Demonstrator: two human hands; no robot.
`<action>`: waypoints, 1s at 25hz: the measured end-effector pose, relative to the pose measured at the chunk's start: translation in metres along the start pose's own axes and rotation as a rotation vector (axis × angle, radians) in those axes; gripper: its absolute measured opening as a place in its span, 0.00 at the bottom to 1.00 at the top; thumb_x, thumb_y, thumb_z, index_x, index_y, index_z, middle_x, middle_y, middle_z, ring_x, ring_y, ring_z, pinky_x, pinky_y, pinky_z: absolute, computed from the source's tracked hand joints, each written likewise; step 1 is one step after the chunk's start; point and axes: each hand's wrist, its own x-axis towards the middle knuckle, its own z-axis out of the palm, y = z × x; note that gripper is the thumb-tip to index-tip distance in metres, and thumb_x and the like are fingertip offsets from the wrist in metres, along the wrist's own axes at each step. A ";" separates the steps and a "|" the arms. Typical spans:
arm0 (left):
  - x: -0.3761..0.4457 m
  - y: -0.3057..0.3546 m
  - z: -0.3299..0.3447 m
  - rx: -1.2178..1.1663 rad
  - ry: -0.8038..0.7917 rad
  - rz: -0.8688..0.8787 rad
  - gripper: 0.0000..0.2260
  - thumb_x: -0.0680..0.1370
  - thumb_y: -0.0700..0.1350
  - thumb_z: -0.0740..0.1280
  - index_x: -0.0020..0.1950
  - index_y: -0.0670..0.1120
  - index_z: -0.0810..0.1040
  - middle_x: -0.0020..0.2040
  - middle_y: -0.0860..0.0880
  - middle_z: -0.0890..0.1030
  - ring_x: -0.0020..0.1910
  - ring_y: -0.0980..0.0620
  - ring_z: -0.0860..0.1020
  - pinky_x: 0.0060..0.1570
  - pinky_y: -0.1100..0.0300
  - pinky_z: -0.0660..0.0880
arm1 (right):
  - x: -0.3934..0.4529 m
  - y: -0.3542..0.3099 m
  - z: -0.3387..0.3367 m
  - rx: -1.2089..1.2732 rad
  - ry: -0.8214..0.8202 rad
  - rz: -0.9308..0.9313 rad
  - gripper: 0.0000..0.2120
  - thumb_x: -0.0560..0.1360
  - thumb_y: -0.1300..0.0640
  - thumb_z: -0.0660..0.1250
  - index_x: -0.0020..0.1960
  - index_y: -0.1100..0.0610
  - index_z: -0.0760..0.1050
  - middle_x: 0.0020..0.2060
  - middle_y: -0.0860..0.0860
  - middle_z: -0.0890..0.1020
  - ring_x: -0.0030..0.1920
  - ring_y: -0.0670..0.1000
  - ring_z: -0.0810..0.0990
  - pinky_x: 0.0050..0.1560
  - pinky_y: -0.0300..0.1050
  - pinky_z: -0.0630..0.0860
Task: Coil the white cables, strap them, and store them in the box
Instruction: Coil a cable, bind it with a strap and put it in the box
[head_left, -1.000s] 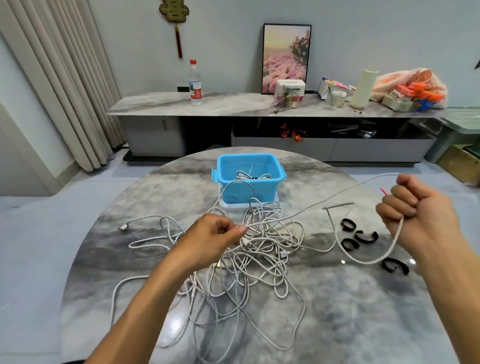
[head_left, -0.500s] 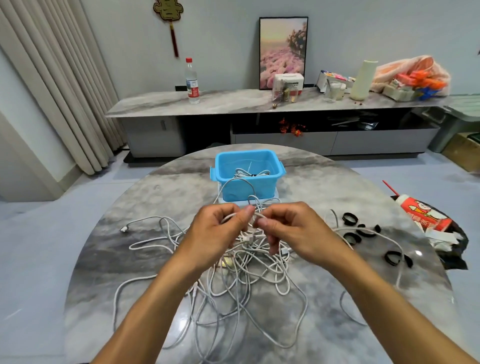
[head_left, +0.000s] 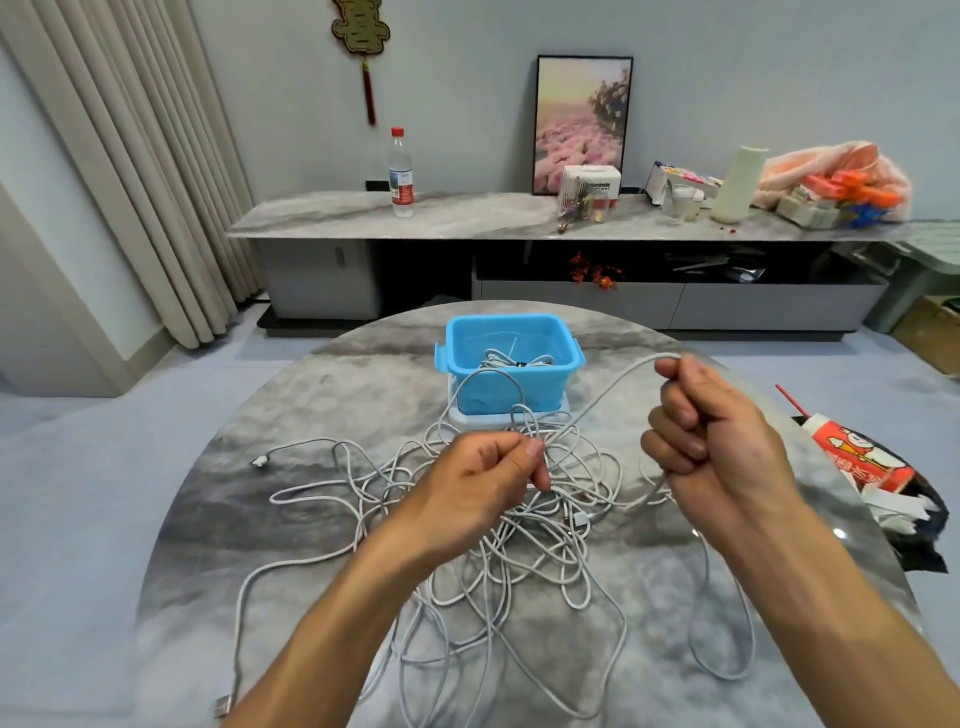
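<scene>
A tangle of white cables (head_left: 519, 540) lies spread across the round marble table (head_left: 291, 519). My left hand (head_left: 483, 478) pinches one white cable between thumb and fingers above the tangle. From there the cable (head_left: 608, 395) runs up and right to my right hand (head_left: 711, 436), whose curled fingers grip it; its loose end hangs down below the fist. The blue box (head_left: 511, 364) stands at the table's far side on a white lid, with a strapped coil of cable inside. The black straps are hidden behind my right arm.
A long marble sideboard (head_left: 467, 218) along the far wall carries a water bottle (head_left: 401, 174), a framed picture and clutter. A dark bag with a red-and-white package (head_left: 857, 457) sits on the floor right of the table. Curtains hang at left.
My hands met over the tangle half a second ago; now my right hand has pulled away to the right and up, drawing the cable taut through my left fingers.
</scene>
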 end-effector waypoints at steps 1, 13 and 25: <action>-0.002 0.001 0.001 -0.081 -0.031 0.014 0.12 0.83 0.47 0.61 0.42 0.46 0.78 0.28 0.53 0.66 0.26 0.57 0.61 0.27 0.61 0.56 | 0.000 0.000 -0.001 0.017 0.019 0.018 0.10 0.82 0.58 0.57 0.47 0.59 0.74 0.23 0.47 0.65 0.18 0.41 0.57 0.17 0.34 0.52; -0.001 0.004 0.011 -0.798 0.220 0.010 0.08 0.77 0.50 0.63 0.48 0.49 0.80 0.54 0.37 0.83 0.48 0.45 0.83 0.43 0.57 0.79 | -0.039 0.065 0.030 -1.083 -0.333 0.034 0.16 0.81 0.54 0.63 0.35 0.54 0.76 0.21 0.46 0.71 0.23 0.42 0.66 0.29 0.43 0.62; -0.002 0.012 -0.034 -1.034 0.390 0.057 0.10 0.82 0.52 0.58 0.55 0.48 0.74 0.31 0.53 0.66 0.22 0.60 0.58 0.18 0.68 0.53 | -0.038 0.032 0.021 -0.775 -0.578 0.375 0.09 0.77 0.54 0.68 0.41 0.57 0.79 0.27 0.52 0.72 0.26 0.47 0.69 0.29 0.39 0.67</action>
